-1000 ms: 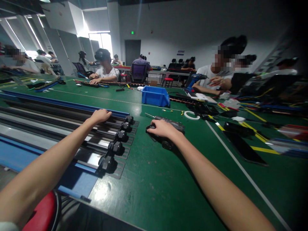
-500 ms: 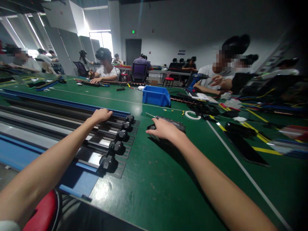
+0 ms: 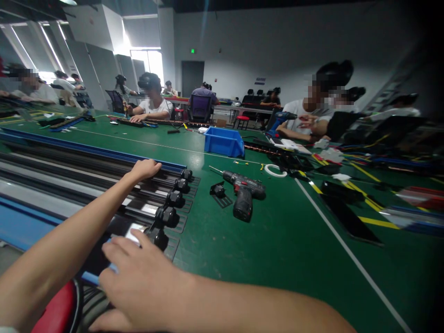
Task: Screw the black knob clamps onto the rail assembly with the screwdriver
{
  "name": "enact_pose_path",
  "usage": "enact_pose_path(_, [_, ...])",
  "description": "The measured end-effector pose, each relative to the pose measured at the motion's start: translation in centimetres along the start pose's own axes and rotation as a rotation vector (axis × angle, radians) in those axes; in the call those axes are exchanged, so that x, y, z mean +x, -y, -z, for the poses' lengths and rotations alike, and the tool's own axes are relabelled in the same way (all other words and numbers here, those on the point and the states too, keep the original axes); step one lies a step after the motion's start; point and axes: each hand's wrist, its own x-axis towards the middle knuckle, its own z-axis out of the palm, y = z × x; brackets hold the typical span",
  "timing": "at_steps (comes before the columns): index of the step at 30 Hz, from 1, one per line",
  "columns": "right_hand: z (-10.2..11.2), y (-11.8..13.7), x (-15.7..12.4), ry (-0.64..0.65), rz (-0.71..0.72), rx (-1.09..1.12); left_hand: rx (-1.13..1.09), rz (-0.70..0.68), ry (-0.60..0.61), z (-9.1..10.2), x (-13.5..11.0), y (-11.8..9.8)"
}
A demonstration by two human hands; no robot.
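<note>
Several long black and silver bars [image 3: 55, 184] lie side by side in a blue frame, with black cable glands [image 3: 175, 199] and slotted flat plates on their right ends. My left hand [image 3: 146, 169] is closed over the farthest bar near its right end; its fingertips are partly hidden. Closer to me, my right hand [image 3: 142, 273] hovers with fingers spread by the nearest bar's end, holding nothing. Farther right, a black and red cordless drill [image 3: 244, 192] lies on its side, its long bit pointing left. Beside it sits a loose black end cap [image 3: 218, 189] with a slotted plate.
Behind the drill stands a blue plastic bin [image 3: 224, 142]. A white tape ring [image 3: 275, 170], dark flat panels [image 3: 350, 217] and wires lie to the right on the green table [image 3: 277, 259]. Co-workers sit across it, one near a blue drill [image 3: 280, 121]. A red stool [image 3: 57, 310] is below left.
My right hand has let go of the drill and moved left and toward me, to the near bar's end. The drill and loose end cap now show. My left hand stays put.
</note>
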Motion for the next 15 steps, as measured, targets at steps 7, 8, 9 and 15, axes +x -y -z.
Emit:
enact_pose_path(7, [-4.0,1.3,-0.7,-0.043,-0.043,-0.057,0.012,0.006,0.008,-0.3,0.1,0.0])
enact_pose_path(8, [-4.0,1.3,-0.7,-0.047,-0.048,-0.056,0.009,0.014,0.009,-0.3,0.2,0.0])
enact_pose_path(9, [-4.0,1.3,-0.8,-0.05,-0.051,-0.058,-0.004,0.012,0.013,-0.1,0.3,-0.1])
enact_pose_path(15, [-3.8,1.2,-0.8,-0.057,-0.031,-0.057,-0.24,-0.087,0.019,3.0,-0.3,4.0])
